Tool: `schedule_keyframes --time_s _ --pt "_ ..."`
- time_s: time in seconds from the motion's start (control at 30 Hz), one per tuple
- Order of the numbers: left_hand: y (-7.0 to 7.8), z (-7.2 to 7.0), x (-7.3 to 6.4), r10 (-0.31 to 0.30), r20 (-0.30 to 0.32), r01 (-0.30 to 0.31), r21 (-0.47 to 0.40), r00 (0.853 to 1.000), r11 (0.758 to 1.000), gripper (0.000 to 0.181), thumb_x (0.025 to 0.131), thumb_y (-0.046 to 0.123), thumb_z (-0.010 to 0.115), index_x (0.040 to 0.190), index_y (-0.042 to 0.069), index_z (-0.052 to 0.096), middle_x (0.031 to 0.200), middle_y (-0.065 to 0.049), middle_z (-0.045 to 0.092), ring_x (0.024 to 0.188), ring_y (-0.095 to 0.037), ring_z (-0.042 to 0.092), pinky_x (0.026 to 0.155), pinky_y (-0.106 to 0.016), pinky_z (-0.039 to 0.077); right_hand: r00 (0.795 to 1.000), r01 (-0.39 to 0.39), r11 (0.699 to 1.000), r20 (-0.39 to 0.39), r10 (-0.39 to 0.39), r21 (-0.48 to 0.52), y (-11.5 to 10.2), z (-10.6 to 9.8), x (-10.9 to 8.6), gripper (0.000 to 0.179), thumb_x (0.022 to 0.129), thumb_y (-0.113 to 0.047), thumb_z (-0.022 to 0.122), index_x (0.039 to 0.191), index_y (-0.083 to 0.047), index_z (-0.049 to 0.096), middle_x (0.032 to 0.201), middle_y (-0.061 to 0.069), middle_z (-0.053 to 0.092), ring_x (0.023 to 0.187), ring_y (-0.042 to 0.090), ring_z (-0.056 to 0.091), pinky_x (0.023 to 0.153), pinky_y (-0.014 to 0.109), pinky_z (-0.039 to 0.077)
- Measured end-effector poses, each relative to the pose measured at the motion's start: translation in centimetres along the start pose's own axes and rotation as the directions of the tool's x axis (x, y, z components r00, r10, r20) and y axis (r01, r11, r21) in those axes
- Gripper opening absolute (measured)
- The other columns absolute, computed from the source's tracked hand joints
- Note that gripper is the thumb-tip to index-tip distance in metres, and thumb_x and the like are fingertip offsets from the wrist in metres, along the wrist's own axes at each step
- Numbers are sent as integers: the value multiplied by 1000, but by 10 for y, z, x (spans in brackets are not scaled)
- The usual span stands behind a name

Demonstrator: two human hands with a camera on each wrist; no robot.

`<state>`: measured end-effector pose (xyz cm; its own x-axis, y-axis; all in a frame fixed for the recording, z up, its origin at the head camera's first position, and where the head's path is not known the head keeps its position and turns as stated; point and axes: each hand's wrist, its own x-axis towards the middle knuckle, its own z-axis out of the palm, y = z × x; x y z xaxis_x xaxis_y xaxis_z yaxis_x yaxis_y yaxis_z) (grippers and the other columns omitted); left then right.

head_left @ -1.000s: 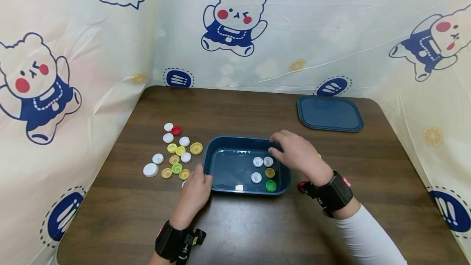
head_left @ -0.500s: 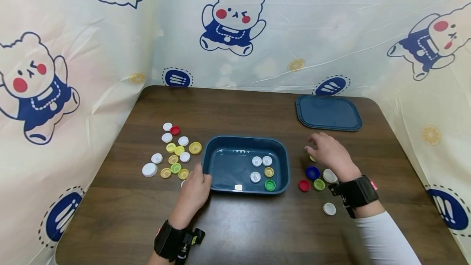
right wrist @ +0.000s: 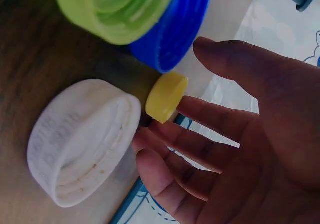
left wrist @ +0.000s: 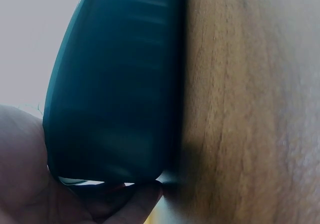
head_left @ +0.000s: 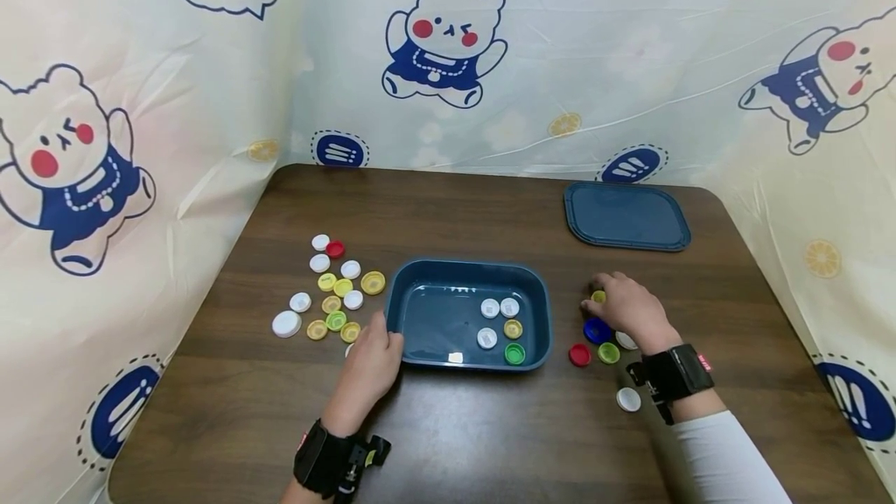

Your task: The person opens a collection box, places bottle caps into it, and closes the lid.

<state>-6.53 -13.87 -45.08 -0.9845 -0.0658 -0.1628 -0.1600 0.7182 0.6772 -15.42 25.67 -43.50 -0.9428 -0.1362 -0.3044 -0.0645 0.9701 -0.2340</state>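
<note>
My left hand (head_left: 373,356) grips the near left corner of a dark blue tray (head_left: 434,325), its thumb and fingers about the end wall (left wrist: 110,99) in the left wrist view. Several bottle caps lie inside the tray: white, yellow and a green cap (head_left: 514,354). Right of the tray, my right hand (head_left: 633,309) reaches over a small yellow cap (right wrist: 167,96). Its fingers are spread, touching or very near that cap, with the thumb apart. A blue cap (head_left: 597,330), a light green cap (head_left: 609,353) and a partly covered white cap (right wrist: 95,139) lie beside the hand.
Several white, yellow, green and red caps, among them a large white cap (head_left: 286,323), are scattered left of the tray. A red cap (head_left: 579,355) and another white cap (head_left: 628,400) lie to its right. A flat blue lid (head_left: 628,215) rests at the back right.
My right hand has moved from above the tray's right end out to the caps on the right, then down onto the yellow cap. My left hand and the tray have stayed put.
</note>
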Motion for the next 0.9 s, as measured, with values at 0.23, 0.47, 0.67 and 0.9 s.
schedule_keyframes --time_s 0.23,0.47,0.67,0.9 --pt "-1 1 -1 6 -1 -6 -3 1000 1000 29 98 8 43 121 -8 50 84 -12 54 74 -24 51 66 -40 44 999 -2 1000 -42 1 -20 0 6 1 42 94 -23 69 127 1 63 125 27 58 107 45 62 81 57 53" --pt "-1 1 -1 11 -12 -11 7 1000 1000 26 98 8 42 116 -7 50 79 -11 49 70 -24 48 63 -37 40 996 37 999 -84 -37 -2 -8 -6 -3 31 93 -17 69 119 1 67 119 25 61 97 39 64 76 54 54" --pt "-2 1 -1 18 -24 -17 26 1000 999 25 97 9 42 114 -7 50 81 -12 50 71 -25 47 64 -40 41 981 129 992 -149 -128 -2 -31 -29 -12 28 92 -14 66 116 0 68 106 20 63 85 31 62 73 49 53" --pt "-2 2 -1 11 -10 -11 17 1000 1000 23 98 9 42 113 -6 50 81 -12 48 72 -25 47 65 -39 40 948 249 968 -200 -248 -21 -76 -50 -18 23 90 -13 71 109 -2 69 99 13 64 79 26 60 70 44 55"
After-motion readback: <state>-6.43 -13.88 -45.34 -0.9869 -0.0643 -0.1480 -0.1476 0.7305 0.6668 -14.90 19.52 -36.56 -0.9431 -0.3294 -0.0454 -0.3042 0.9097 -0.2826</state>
